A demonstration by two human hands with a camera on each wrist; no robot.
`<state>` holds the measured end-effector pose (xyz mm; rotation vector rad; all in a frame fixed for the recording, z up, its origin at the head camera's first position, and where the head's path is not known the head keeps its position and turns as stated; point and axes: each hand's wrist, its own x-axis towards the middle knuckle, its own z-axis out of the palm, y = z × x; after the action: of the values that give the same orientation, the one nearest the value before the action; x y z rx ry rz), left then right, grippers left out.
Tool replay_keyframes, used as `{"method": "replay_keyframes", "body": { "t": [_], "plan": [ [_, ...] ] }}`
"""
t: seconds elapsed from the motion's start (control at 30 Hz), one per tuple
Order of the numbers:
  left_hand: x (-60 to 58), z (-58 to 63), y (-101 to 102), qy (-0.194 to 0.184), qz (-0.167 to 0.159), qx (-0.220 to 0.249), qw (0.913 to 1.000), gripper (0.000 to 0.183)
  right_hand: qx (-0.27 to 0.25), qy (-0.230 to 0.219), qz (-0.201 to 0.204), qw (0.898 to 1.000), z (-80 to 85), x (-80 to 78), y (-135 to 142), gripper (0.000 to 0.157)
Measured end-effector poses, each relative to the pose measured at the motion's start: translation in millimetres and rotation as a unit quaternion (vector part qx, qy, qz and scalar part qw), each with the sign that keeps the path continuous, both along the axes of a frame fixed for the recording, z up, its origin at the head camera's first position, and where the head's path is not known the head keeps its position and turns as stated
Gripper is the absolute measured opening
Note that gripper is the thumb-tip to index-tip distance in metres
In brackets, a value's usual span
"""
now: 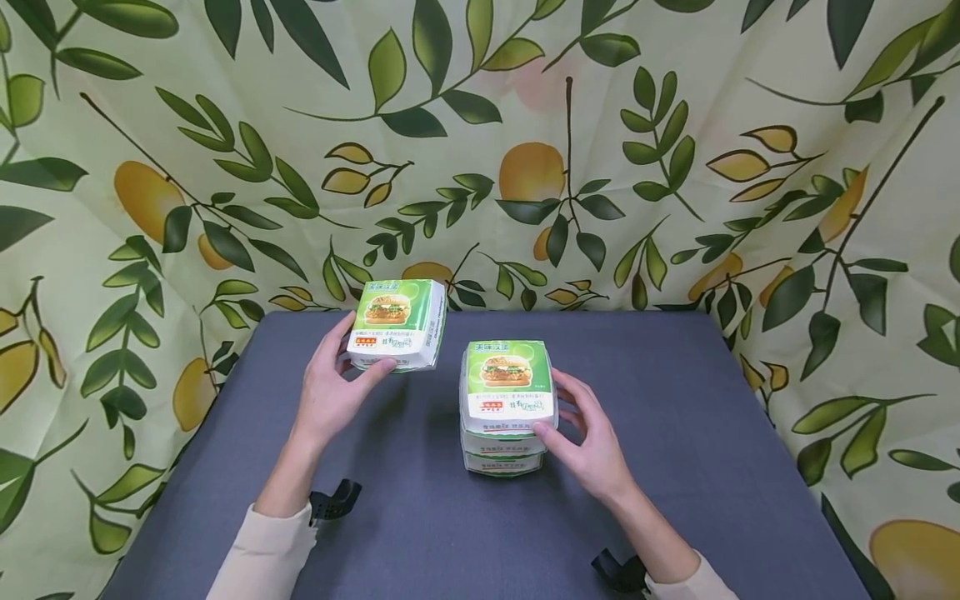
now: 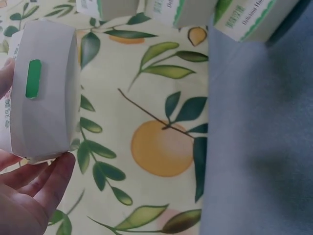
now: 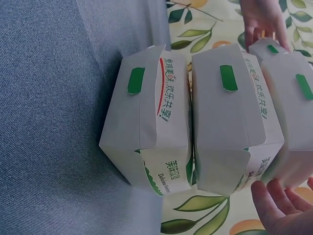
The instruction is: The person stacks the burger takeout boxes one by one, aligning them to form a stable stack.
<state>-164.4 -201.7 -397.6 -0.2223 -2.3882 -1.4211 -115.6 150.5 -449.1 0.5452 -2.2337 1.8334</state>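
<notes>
My left hand (image 1: 337,383) holds a green-and-white paper burger box (image 1: 396,325) above the table, thumb at its front corner and fingers under and behind its left side. In the left wrist view a green tab shows on the box's white side (image 2: 49,117). To the right stands a stack of three similar boxes. My right hand (image 1: 588,437) grips the top burger box (image 1: 507,387), thumb on the front corner, fingers along the right side. Beneath it sit the middle box (image 3: 220,112) and the bottom box (image 3: 146,112). The held box is apart from the stack.
A dark grey-blue cloth covers the table (image 1: 405,517). Behind and at both sides hangs a pale curtain (image 1: 480,150) printed with leaves and orange fruit. Black straps (image 1: 336,500) are on both wrists.
</notes>
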Motion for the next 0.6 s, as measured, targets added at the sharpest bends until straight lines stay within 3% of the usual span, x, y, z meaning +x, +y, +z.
{"method": "replay_keyframes", "body": {
  "t": [0.6],
  "plan": [
    [8.9,21.1,16.6,0.027,-0.016,0.006,0.9995,0.086,0.001,-0.003,-0.001,1.000,2.2,0.8,-0.5,0.071]
  ]
}}
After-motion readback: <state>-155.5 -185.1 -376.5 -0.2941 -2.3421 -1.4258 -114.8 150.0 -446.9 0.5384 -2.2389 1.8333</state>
